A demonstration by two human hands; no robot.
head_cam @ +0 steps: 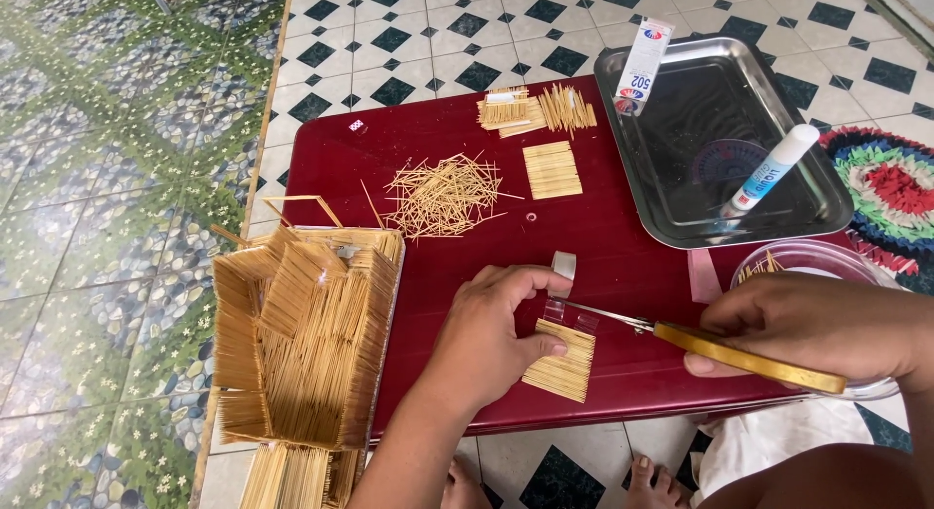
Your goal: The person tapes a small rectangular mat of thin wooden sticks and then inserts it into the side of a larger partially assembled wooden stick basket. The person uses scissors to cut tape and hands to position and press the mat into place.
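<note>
Left hand [486, 334] is clamped down on a small toothpick panel [561, 361] at the table's 6 o'clock edge, thumb and fingers pinching a strip of clear tape [562, 309] that runs up off the panel's top edge to a small tape roll [563, 266] at 12 o'clock of it. Right hand [808, 324] is closed around the yellow handles of the scissors [681, 339], coming in from 3 o'clock; blade tips sit right at the tape, just above the panel. Judgement: cut is best made with the tape held taut, blades square to the strip and close to the panel edge, left fingertips kept out of the blade line. Panel should stay flat on the red table [623, 266] so the sticks don't fan apart. Around it: loose toothpick pile [443, 193] at 11 o'clock, another finished panel [552, 169] at 12, larger toothpick structure [302, 339] at 9 o'clock, steel tray [681, 227] at 1 o'clock holding a glue tube [773, 168]. Whether the blades have already bitten the tape I can't tell.
</note>
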